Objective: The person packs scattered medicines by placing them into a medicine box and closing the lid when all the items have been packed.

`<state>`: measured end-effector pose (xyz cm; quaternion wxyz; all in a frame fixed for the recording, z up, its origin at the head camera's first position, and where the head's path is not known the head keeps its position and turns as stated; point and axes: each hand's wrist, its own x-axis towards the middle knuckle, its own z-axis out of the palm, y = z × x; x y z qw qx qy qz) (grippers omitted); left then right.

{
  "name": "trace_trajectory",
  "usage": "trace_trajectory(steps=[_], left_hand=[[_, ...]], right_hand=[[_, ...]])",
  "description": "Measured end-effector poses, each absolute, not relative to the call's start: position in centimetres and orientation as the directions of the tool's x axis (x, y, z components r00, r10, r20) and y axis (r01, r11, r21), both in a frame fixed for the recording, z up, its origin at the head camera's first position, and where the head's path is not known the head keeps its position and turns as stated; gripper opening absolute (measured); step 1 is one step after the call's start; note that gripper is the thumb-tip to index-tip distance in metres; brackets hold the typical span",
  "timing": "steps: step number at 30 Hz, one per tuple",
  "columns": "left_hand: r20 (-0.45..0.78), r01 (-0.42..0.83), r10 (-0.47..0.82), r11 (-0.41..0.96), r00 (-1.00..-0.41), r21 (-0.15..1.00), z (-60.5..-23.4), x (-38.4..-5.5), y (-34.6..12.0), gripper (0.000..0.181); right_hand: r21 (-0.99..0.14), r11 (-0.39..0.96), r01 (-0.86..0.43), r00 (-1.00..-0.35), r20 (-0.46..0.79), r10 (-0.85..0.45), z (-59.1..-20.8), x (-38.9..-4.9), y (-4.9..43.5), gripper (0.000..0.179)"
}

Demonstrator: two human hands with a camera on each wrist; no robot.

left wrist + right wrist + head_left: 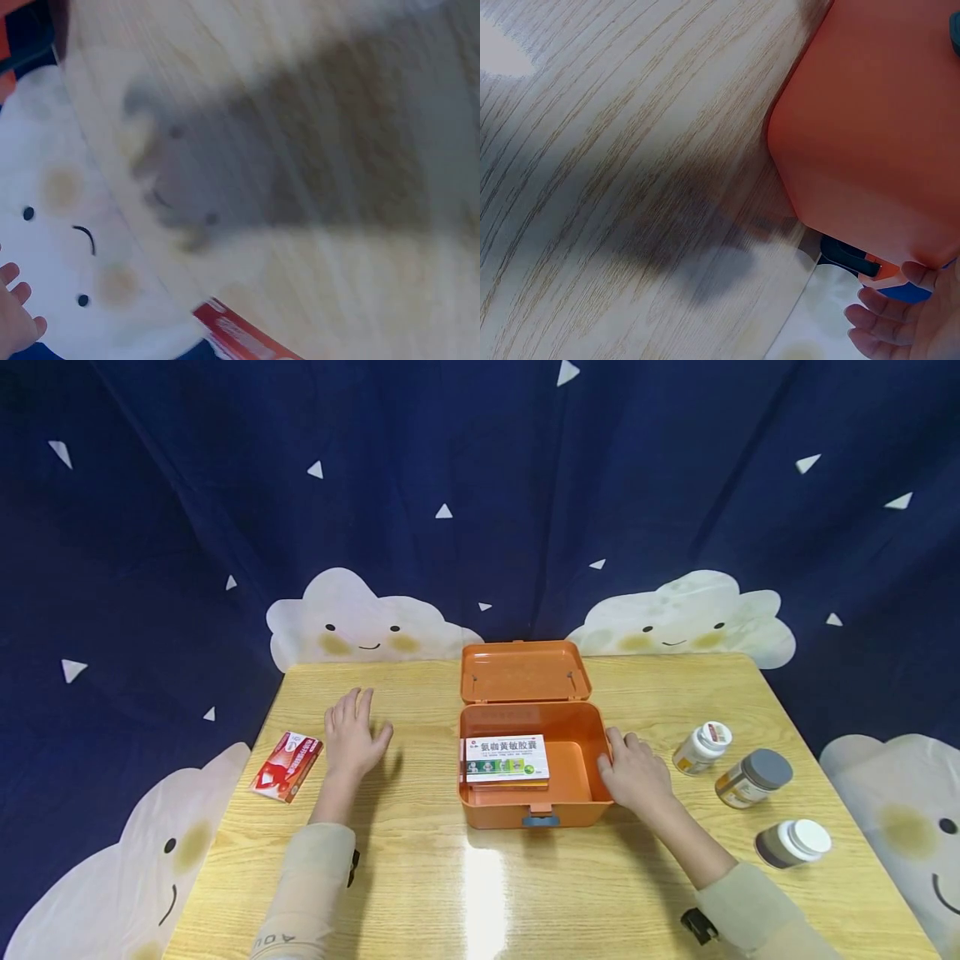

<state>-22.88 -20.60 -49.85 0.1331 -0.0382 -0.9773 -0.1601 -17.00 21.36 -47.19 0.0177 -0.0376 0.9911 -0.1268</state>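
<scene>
An orange plastic case (534, 816) stands on the table with its lid (525, 670) raised behind it. In its left side lies a stack of flat medicine boxes, a white and green medicine box (506, 758) on top. My right hand (637, 772) is at the case's right wall, the thumb right at the rim and the other fingers loosely extended outside. To the left, my left hand (354, 737) hovers over the table with spread fingers and nothing in it. Beside it lies a red and white medicine box (287, 766), whose end also shows in the left wrist view.
On the right stand a white pill bottle (702, 748), a grey-lidded bottle (753, 778) and a white-lidded dark bottle (792, 843). A dark blue curtain (510, 543) with clouds and triangles hangs behind the wooden table (420, 893).
</scene>
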Motion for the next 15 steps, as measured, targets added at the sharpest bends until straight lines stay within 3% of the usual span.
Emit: trace_trajectory(steps=[15], left_hand=[[0.183, -0.109, -0.18, 0.934, -0.966, 0.34, -52.3, -21.7, -25.7, 0.07]], right_hand=[[-0.247, 0.967, -0.065, -0.997, -0.028, -0.074, -47.0, -17.0, 21.2, 0.042]])
